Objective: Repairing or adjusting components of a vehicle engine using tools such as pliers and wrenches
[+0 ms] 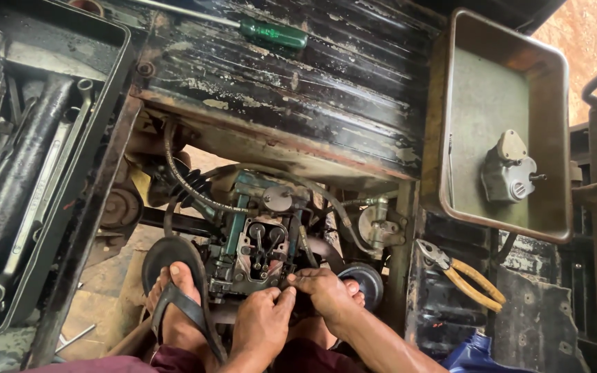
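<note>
Both hands, left hand and right hand, pinch something small, too hidden to name, at the bottom of the greasy grey metal engine. It looks heavy, hard, slippery.

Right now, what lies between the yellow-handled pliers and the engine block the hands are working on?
In the head view, a small round metal filter-like part and a rusty upright frame post lie between the pliers and the engine block.
</note>
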